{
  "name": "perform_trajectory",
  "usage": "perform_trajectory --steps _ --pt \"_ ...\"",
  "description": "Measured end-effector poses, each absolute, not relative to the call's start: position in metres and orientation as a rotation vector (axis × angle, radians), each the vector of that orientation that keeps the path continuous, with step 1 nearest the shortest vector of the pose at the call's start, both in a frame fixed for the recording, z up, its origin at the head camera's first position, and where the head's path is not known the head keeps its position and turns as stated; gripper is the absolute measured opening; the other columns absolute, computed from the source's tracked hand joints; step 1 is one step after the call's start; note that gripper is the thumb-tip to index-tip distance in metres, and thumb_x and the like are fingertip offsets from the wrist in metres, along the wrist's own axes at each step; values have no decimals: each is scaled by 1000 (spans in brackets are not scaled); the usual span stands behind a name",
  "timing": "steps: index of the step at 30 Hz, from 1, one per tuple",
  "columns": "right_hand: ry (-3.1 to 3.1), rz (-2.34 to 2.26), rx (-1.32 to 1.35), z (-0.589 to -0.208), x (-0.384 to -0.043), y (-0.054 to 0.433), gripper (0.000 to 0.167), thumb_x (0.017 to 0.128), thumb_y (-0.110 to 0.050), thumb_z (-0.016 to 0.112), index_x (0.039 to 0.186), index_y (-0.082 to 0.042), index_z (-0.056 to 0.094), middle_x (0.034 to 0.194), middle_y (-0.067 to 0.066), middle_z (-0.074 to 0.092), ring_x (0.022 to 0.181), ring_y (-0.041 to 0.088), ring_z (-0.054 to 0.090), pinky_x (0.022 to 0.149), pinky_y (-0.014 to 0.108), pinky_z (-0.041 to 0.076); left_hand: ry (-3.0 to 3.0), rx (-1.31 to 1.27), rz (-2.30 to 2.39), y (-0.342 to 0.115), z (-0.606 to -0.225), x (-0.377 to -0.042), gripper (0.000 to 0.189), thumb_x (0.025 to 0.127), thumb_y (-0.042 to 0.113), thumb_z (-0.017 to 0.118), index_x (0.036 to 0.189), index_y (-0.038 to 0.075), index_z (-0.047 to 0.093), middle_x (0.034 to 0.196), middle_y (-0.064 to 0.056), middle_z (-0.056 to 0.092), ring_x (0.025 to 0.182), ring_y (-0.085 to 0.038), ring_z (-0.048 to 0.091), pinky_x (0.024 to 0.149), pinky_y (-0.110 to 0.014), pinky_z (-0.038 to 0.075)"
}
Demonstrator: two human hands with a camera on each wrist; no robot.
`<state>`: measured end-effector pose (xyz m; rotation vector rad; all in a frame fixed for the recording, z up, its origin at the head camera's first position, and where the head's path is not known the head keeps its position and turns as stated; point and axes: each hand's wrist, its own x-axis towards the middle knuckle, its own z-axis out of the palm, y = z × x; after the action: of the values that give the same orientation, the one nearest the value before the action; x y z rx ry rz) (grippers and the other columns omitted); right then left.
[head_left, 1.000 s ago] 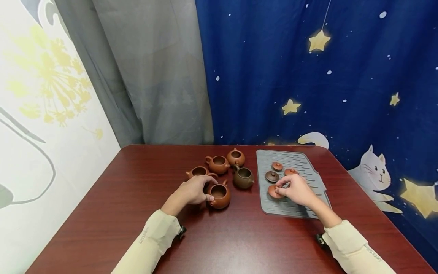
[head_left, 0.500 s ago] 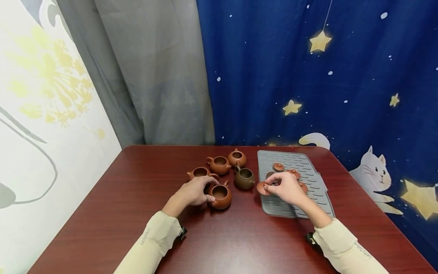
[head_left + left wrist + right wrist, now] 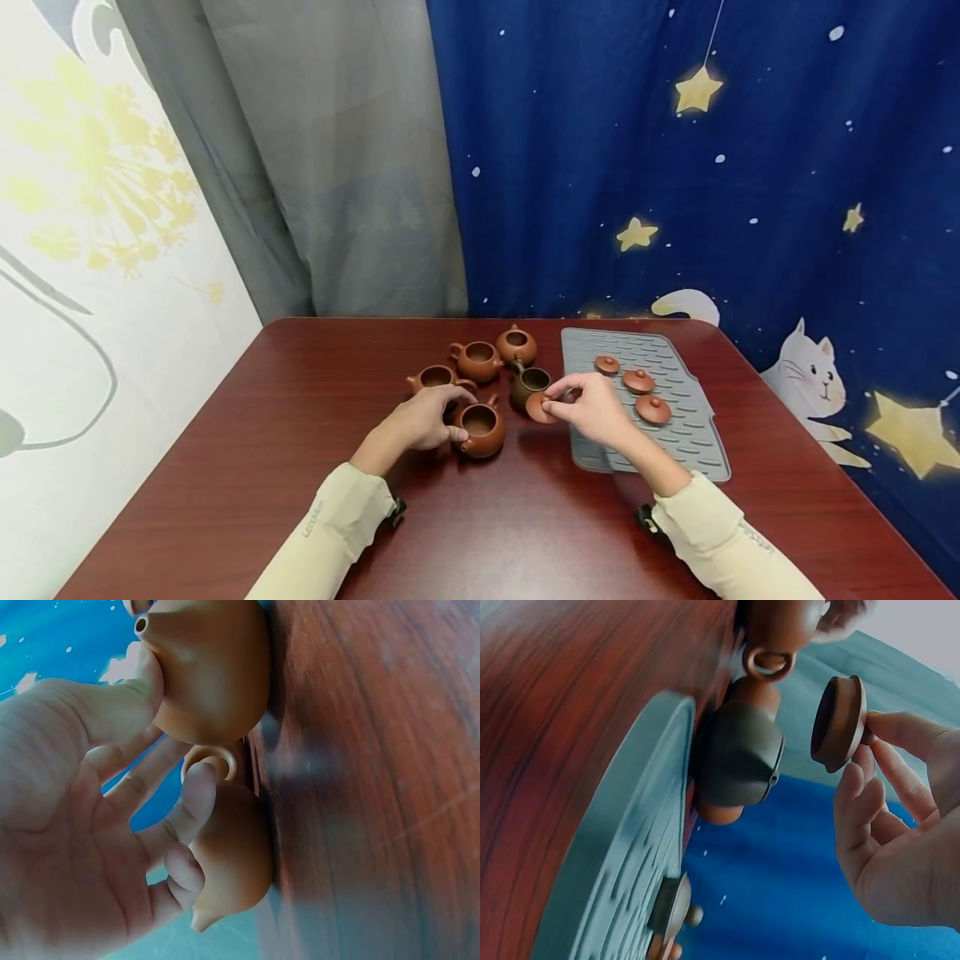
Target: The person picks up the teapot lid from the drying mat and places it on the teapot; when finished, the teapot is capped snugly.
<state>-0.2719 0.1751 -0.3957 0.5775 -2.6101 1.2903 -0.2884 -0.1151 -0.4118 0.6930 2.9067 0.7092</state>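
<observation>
My left hand (image 3: pixel 427 418) holds a lidless reddish-brown clay teapot (image 3: pixel 487 442) by its side, thumb beside the spout (image 3: pixel 154 628). A second brown teapot (image 3: pixel 232 855) stands just behind those fingers in the left wrist view. My right hand (image 3: pixel 596 412) pinches a reddish-brown teapot lid (image 3: pixel 845 720) by its knob, fingertips together. The lid is raised and tilted, its hollow underside turned away from the palm. In the head view it overlaps the lower right of a dark olive teapot (image 3: pixel 528 383), between that pot and the mat.
A grey ribbed mat (image 3: pixel 693 437) lies at the right, bearing reddish lids (image 3: pixel 639 381) and a dark lid (image 3: pixel 667 904) hidden by my hand in the head view. Two more open brown teapots (image 3: pixel 480 360) stand at the back. Curtains hang behind the table (image 3: pixel 337 350).
My right hand has lifted the reddish-brown lid off the mat and carried it left to beside the dark teapot. My left hand stays on its teapot.
</observation>
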Motion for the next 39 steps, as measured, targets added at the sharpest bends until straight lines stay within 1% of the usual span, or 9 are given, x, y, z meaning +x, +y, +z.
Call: perform_trajectory --steps 4,7,13,21,27,31,36,39 --pt "-2598 1273 615 -396 -271 163 8 81 -11 81 89 -12 78 83 -3 71 66 11 60 57 26 49 2893 685 748 -115 -411 -289 47 78 26 86 121 26 66 129 1 63 122 -22 57 97 -47 46" --pt "-2594 1258 622 -397 -270 154 9 80 -11 82 88 -13 78 83 -5 71 66 9 59 58 25 48 2886 679 758 -114 -411 -290 47 78 25 87 120 25 66 127 -1 64 122 -23 57 97 -47 46" --pt "-2563 1287 667 -398 -270 137 7 81 -11 82 86 -14 78 80 -5 70 64 12 59 57 24 48 2882 701 766 -114 -409 -291 47 77 22 87 119 22 66 126 -1 65 120 -22 58 97 -44 46" --pt "-2531 1288 683 -405 -271 118 8 79 -14 83 84 -16 78 81 -7 70 64 5 59 57 24 49 2873 760 818 -115 -410 -290 46 76 18 88 117 18 66 117 -1 68 115 -23 61 96 -43 47" --pt "-2503 1250 696 -410 -276 108 9 79 -14 84 85 -15 78 83 -7 71 67 4 60 61 22 49 2877 766 807 -116 -411 -290 47 76 18 87 118 18 66 117 -2 67 115 -24 61 95 -44 47" --pt "-2508 1238 709 -411 -278 103 8 79 -14 84 86 -15 79 83 -8 72 69 6 61 62 22 49 2885 747 780 -116 -412 -291 48 76 19 87 119 18 66 120 -4 66 116 -25 60 95 -45 47" --pt "-2512 1228 715 -411 -280 98 8 78 -13 84 83 -15 78 81 -7 71 68 5 61 61 22 50 2879 721 776 -115 -412 -292 48 77 22 87 121 20 66 121 -3 66 118 -25 59 97 -45 47" --pt "-2525 1220 720 -412 -281 95 10 77 -13 84 85 -14 78 81 -7 71 70 3 61 62 22 50 2878 721 778 -115 -412 -292 48 77 21 87 120 20 66 119 -2 66 117 -25 60 96 -45 47"
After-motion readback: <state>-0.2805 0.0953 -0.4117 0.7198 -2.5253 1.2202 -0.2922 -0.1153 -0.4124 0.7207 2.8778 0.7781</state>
